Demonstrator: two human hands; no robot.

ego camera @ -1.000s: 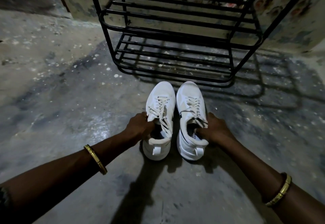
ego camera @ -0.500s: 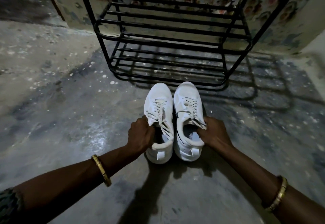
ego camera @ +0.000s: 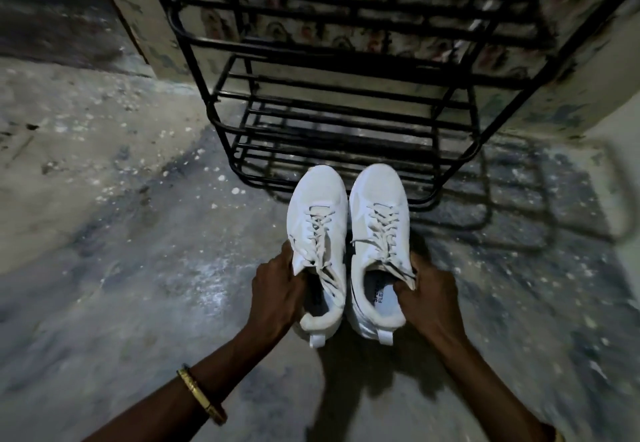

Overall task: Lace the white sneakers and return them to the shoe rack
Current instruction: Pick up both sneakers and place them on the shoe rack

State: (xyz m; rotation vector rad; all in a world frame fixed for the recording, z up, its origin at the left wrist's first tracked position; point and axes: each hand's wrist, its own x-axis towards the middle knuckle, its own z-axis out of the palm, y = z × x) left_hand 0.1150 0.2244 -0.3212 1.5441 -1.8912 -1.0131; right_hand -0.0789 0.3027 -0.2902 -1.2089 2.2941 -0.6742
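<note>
Two white laced sneakers sit side by side, toes pointing at the black metal shoe rack (ego camera: 346, 119). My left hand (ego camera: 277, 292) grips the outer collar of the left sneaker (ego camera: 317, 213). My right hand (ego camera: 427, 296) grips the outer collar of the right sneaker (ego camera: 375, 206), thumb inside the opening. The toes reach the rack's lowest front bar. Whether the soles touch the floor is hidden.
The rack has several empty barred shelves and stands against a patterned wall (ego camera: 571, 77). Stained concrete floor (ego camera: 138, 268) spreads to the left and right. A dark doorway (ego camera: 52, 8) lies at the far left.
Both hands have carried the pair of sneakers forward toward the rack; the toes now meet its bottom front bar. The view has moved closer to the rack.
</note>
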